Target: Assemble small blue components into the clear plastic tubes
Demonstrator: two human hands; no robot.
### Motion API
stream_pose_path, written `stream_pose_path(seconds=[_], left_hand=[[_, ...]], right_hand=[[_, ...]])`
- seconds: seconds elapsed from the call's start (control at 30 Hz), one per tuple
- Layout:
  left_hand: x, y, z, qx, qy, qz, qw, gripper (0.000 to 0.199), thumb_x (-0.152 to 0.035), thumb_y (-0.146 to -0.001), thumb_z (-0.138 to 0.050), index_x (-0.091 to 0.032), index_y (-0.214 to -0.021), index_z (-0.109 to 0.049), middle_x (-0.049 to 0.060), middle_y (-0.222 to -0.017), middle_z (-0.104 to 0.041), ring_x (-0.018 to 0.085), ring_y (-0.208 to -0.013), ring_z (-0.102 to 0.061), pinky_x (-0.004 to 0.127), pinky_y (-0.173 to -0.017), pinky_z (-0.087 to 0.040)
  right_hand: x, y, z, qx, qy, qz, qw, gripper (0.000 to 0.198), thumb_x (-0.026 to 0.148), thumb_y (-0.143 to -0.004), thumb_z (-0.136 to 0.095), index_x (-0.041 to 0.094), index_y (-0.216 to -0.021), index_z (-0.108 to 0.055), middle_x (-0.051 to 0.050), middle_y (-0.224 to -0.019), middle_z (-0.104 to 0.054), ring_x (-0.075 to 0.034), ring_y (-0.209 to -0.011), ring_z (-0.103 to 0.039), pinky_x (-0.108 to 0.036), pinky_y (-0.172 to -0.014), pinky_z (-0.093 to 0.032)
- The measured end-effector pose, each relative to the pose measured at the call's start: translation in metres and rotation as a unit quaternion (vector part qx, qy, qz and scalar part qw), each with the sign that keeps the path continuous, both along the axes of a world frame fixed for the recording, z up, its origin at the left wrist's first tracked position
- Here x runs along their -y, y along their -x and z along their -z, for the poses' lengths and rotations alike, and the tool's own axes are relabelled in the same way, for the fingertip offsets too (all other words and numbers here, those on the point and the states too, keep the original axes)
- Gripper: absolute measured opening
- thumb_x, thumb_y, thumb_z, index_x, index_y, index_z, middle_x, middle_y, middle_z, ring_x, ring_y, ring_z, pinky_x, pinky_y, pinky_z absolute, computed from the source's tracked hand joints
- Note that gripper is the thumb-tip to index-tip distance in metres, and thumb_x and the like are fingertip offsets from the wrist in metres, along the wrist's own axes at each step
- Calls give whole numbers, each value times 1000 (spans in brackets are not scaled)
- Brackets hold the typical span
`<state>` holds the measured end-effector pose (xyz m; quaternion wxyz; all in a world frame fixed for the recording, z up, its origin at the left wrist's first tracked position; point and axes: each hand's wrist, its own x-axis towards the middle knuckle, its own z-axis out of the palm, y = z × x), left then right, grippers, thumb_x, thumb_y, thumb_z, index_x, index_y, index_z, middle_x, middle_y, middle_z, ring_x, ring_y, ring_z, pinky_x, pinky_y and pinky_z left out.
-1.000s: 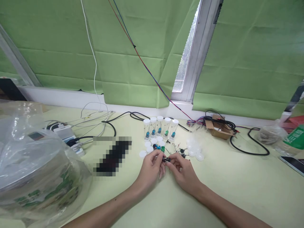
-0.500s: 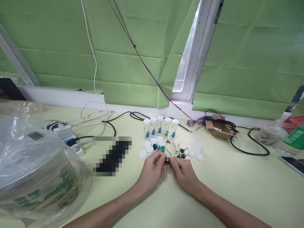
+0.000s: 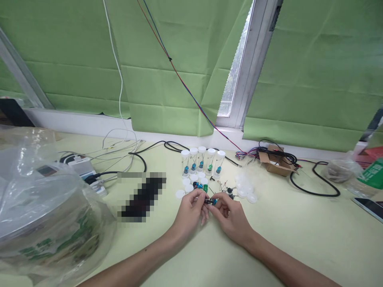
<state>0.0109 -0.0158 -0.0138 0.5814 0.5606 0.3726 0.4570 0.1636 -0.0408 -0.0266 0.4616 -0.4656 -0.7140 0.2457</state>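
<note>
Between my two hands is a small black-and-blue part, its shape partly covered by the fingers. My left hand is closed, pinching its black side between thumb and fingers. From the other side, the thumb and fingertips of my right hand close on the blue end. Just beyond the fingers lie a green part, blue and black pieces, thin metal pins and black knob-like pieces. Behind them, several clear tubes stand upright with white caps, each with a blue or green part inside.
Loose white caps lie left of the small parts, translucent discs to the right. A plastic-bagged tub fills the left side. Power strip, black cables, a cardboard box and a phone are around the table.
My right hand's fingers have shifted their hold, and more of the part's blue end shows. My left hand stays nearly where it was, still pinching the part.
</note>
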Motion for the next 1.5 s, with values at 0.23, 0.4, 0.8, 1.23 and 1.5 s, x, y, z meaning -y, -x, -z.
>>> stream_pose_path(seconds=[0.23, 0.4, 0.8, 1.23, 1.5], left_hand=[[2, -2, 2, -1, 0, 5, 1000, 31, -47, -91, -51, -18, -80, -52, -5, -46, -50, 8, -37, -43, 19, -40, -33], [4, -2, 1, -2, -7, 14, 1000, 33, -49, -90, -52, -18, -79, -52, -5, -49, -51, 8, -37, -43, 19, -39, -33], [9, -4, -3, -1, -4, 25, 1000, 34, -51, -88, -53, -19, -81, -56, -4, -49, -52, 9, -39, -45, 21, -41, -33], [1, 0, -4, 17, 15, 5, 1000, 36, -53, -86, -56, -18, -77, -54, -4, -47, -52, 9, -38, -44, 20, -41, -34], [0, -2, -1, 3, 5, 10, 1000, 33, -49, -89, -53, -18, -78, -53, -5, -46, -51, 9, -38, -45, 20, -41, -35]], right_hand=[[0, -1, 2, 11, 0, -6, 1000, 18, 34, -94, -51, 18, -89, -58, 3, -58, -54, -11, -49, -45, -23, -49, -35], [-1, -2, 3, 38, 5, 7, 999, 33, 37, -97, -44, 19, -70, -53, 4, -54, -47, -11, -48, -38, -25, -49, -31], [-5, -3, 7, 47, -6, 10, 999, 50, 38, -102, -30, 20, -58, -45, 4, -47, -42, -11, -45, -39, -25, -52, -32], [1, 0, 0, -5, -8, -6, 1000, 20, 36, -93, -53, 19, -102, -56, 0, -71, -61, -13, -55, -53, -24, -50, -40], [0, -1, 2, 10, 11, -12, 1000, 23, 35, -96, -46, 19, -84, -57, 1, -63, -57, -12, -53, -47, -24, -51, -36]])
